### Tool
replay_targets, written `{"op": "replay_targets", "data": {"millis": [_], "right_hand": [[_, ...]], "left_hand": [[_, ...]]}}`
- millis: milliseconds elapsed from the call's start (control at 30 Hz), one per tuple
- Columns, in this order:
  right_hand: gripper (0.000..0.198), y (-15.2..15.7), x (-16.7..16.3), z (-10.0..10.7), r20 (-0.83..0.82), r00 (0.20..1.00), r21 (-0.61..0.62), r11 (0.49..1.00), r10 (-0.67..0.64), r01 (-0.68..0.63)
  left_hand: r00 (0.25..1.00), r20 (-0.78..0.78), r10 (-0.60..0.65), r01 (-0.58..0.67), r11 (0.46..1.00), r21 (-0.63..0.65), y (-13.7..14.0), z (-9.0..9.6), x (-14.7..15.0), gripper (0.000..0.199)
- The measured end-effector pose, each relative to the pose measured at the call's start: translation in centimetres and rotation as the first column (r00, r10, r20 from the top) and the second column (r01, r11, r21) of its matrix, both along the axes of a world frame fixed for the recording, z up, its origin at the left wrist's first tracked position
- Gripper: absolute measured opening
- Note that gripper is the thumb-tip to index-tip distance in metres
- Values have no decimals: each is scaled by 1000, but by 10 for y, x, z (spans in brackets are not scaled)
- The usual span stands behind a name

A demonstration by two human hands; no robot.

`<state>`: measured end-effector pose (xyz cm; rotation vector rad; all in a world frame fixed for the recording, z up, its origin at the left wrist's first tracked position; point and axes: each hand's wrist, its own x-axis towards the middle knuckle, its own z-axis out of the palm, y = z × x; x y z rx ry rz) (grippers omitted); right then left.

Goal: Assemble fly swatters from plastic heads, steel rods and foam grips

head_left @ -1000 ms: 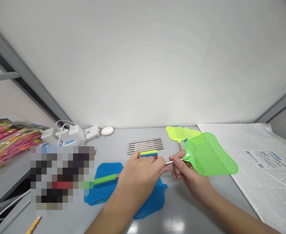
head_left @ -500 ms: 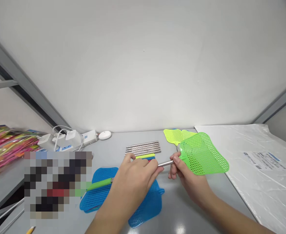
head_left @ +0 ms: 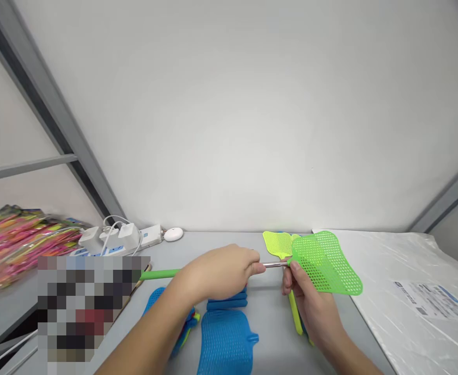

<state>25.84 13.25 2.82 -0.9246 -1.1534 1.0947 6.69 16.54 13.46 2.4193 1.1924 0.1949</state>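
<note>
Wall [head_left: 229,130]: bright, evenly lit, dimmer toward my top-right corner.
Plastic wrap [head_left: 440,338]: I catch thin glare streaks.
Packets [head_left: 26,250]: smeared, stretched at my left edge.
Tabletop [head_left: 271,328]: I get coarse pixel blocks at left.

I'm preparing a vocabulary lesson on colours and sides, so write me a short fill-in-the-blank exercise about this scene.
1. The mesh head of the fly swatter being held is ____.
2. The hand nearer to that head is the ____ one.
3. The loose swatter head lying below the left hand is ____.
4. The plastic-wrapped package beyond the right forearm is ____.

Missing words: green; right; blue; white.
</note>
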Motion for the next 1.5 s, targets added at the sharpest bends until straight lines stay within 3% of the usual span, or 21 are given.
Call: {"op": "replay_targets", "data": {"millis": [67, 133, 233, 300, 367, 433, 567, 667, 733, 933, 1100, 1233, 1333, 1400, 1433, 1500], "right_hand": [[34, -1, 3, 8, -6, 1000, 7, 1000, -25, 25], [32, -2, 6, 13, -2, 1000, 10, 1000, -9, 9], [29, -3, 9, 14, -52, 994, 0, 996, 92, -92], [28, -3, 10, 10, -119, 978, -17, 985, 169, -173], [27, -2, 10, 3, -133, 964, -48, 970, 229, -237], [26, -3, 8, -3, -85, 958, -96, 955, 274, -282], [30, -4, 2, -14, -49, 925, -178, 908, 377, -380], [31, -2, -1, -19, -73, 906, -200, 884, 417, -423], [31, 4, 2, -18, -95, 924, -201, 902, 371, -383], [31, 32, 41, 6, -195, 977, -158, 980, 91, -122], [29, 35, 50, 16, -299, 954, -90, 995, 7, -36], [28, 20, 22, 1, -241, 955, -105, 974, 173, -203], [31, 7, 3, -10, -181, 906, -171, 895, 383, -413], [35, 2, -2, -12, -212, 878, -164, 871, 428, -464], [34, 1, -2, -11, -235, 877, -148, 876, 419, -459], [31, 1, -1, -10, -271, 892, -126, 905, 363, -406]], "left_hand": [[992, 103, -73, 91, 978, -189, 5, 1, -1, 38], [980, 196, -24, 107, 899, -425, 5, -2, -5, 42], [946, 262, 191, 73, 661, -747, -6, -17, -11, 44], [889, 350, 296, 181, 475, -861, -19, -32, -11, 40], [796, 468, 383, 377, 291, -879, -33, -49, -7, 35], [700, 521, 488, 522, 148, -840, -48, -68, 0, 31], [618, 448, 646, 583, 6, -813, -69, -97, 9, 41], [613, 375, 695, 577, -70, -814, -72, -106, 7, 47], [622, 339, 706, 567, -107, -817, -70, -107, 1, 45], [685, 353, 638, 588, -198, -784, -63, -109, -16, 41], [661, 466, 588, 672, -187, -717, -58, -112, -17, 38], [630, 503, 592, 695, -141, -705, -56, -120, -18, 41], [608, 513, 605, 706, -117, -698, -57, -122, -19, 45], [555, 531, 641, 727, -63, -684, -58, -119, -18, 49], [489, 546, 680, 746, -2, -665, -58, -116, -17, 50], [287, 570, 770, 766, 173, -620, -58, -110, -15, 44]]}}
